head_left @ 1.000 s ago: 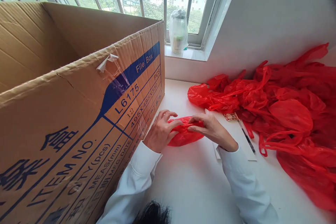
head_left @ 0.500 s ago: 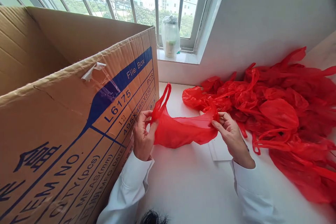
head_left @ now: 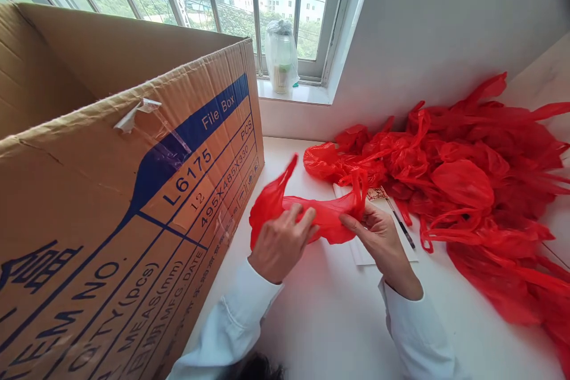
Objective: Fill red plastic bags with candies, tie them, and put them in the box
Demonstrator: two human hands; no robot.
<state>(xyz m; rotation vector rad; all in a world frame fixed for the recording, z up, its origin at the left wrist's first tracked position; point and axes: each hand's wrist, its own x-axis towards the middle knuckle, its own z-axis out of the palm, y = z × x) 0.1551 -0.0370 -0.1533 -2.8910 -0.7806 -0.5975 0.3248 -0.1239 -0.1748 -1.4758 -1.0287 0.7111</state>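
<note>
While the big cardboard file box [head_left: 133, 190] fills my whole left side, open at the top with a strip of clear tape peeling off its rim, the heap of red plastic bags [head_left: 481, 190] sprawls over the right of the white table top [head_left: 338, 320] as far as the wall. Behind them a plastic-wrapped jar [head_left: 280, 56] stands on the window sill. Nearer, a sheet of white paper [head_left: 363, 254] lies flat just under my right wrist.

One red plastic bag [head_left: 327, 217] is stretched between my two hands just above the table, between the box and the heap, with one handle loop standing up on the left and the other bunched on the right. My left hand [head_left: 278, 246] shows its back, the fingers laid across the film and the thumb hidden beneath, so I judge that it is pinching the bag. My right hand [head_left: 378, 237] grips the right end between thumb and fingertips.

A pen [head_left: 401, 227] lies slantwise on the paper beside my right hand, with a small printed card [head_left: 377, 193] at its far end.

The film is thin and slippery: I reckon a hard pull apart could tear it at a handle, a slack pinch could let one end slide free, and my right sleeve could sweep the pen off the paper
</note>
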